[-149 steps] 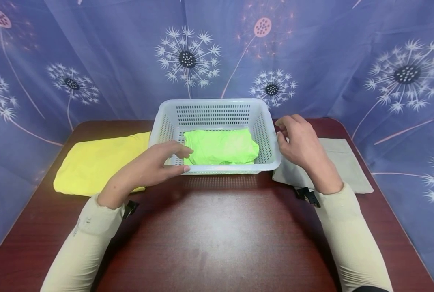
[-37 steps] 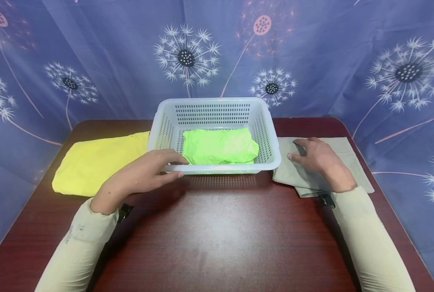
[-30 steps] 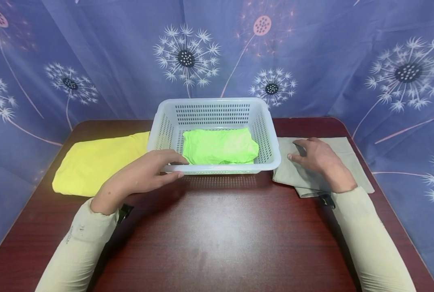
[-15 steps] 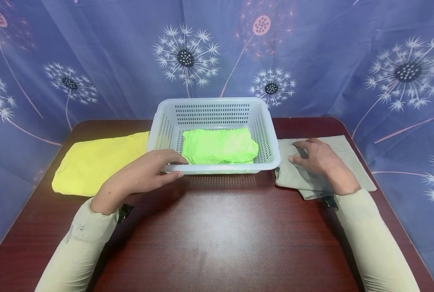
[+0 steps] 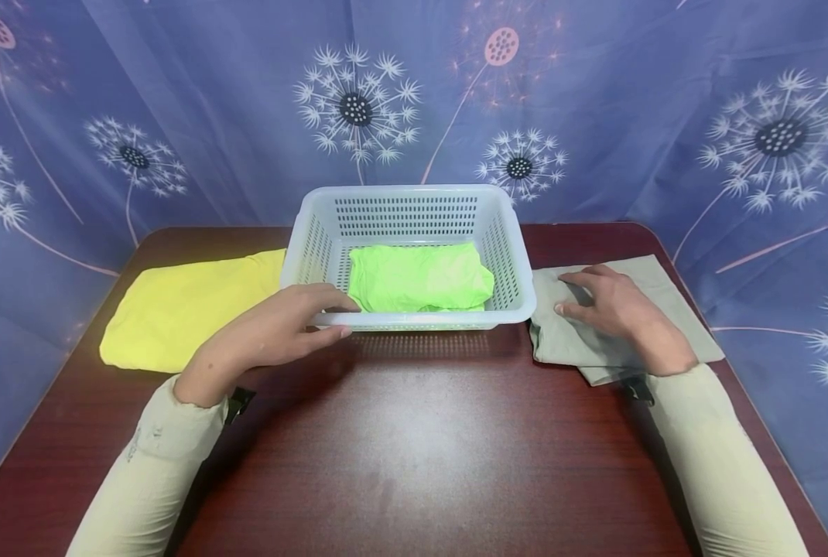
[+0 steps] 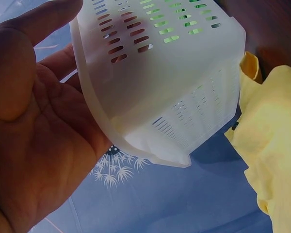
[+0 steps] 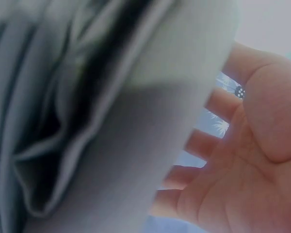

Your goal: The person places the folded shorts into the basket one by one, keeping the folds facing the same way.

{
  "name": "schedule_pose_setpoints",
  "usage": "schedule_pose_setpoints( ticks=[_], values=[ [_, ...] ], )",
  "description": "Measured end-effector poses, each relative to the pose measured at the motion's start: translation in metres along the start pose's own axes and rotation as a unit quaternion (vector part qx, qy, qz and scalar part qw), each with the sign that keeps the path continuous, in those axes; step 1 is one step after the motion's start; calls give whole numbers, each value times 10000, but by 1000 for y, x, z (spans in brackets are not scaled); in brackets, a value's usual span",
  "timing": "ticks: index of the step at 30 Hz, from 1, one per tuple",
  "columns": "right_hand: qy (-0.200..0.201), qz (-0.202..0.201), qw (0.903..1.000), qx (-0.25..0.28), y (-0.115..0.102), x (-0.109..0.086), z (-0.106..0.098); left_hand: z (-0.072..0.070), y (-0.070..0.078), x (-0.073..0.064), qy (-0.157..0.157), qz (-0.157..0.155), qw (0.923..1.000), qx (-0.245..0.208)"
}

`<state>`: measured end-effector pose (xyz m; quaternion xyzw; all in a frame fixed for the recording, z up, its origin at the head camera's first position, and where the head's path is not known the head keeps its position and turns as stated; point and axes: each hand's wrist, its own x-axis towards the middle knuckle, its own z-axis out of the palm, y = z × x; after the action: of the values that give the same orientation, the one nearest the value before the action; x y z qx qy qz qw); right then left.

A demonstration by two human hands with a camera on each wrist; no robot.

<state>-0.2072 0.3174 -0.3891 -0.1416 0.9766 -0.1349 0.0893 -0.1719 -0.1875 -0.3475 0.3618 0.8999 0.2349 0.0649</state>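
My left hand [image 5: 271, 329] grips the front left rim of a white perforated plastic basket [image 5: 421, 319], thumb outside and fingers over the inside; the left wrist view shows the rim [image 6: 82, 73] between them. Inside the basket lies a folded bright green cloth [image 5: 421, 277]. Over on the right, my right hand [image 5: 616, 305] rests its fingertips on a folded grey cloth [image 5: 665, 309], thumb and fingers spread apart. In the right wrist view, the fingers reach down to the blurred layered folds of the grey cloth [image 7: 150, 121]; their tips are hidden behind it.
A folded yellow cloth [image 5: 184, 309] lies left of the basket, partly behind my left hand and forearm. Everything stands on a dark red-brown wooden table [image 5: 414, 449]. A blue curtain with dandelion print [image 5: 247, 93] hangs close behind and at both sides.
My right hand has gone from beside the basket's right rim to the grey cloth. Over the last second that cloth has turned slightly and slid right with the hand. My left hand has barely moved.
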Motion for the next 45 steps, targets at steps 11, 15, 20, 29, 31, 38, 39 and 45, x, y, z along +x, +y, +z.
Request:
schedule_pose_setpoints(
  ticks=[11,15,20,29,31,38,39,45],
  values=[
    [142,-453,9989,-57,2,-5,-1,0,1,1,-39,-91,9999,-18],
    [200,-662,9976,-54,4,-7,0,1,1,0,-37,-143,9999,4],
    [171,-780,9968,-25,6,-8,0,2,1,0,-38,-167,9998,29],
    [-50,-67,9999,131,-1,-13,-1,2,1,0,-45,-168,9998,39],
    [-185,230,9995,101,-4,-14,-2,2,1,0,-48,-156,9999,35],
    [-298,758,9967,48,-14,-15,-3,2,0,1,-32,-104,9999,35],
    [-305,811,9962,63,-14,-14,-2,2,0,1,-30,-105,9999,40],
    [-279,843,9960,-37,-18,-15,-1,2,1,1,-16,-131,9999,100]
  ],
)
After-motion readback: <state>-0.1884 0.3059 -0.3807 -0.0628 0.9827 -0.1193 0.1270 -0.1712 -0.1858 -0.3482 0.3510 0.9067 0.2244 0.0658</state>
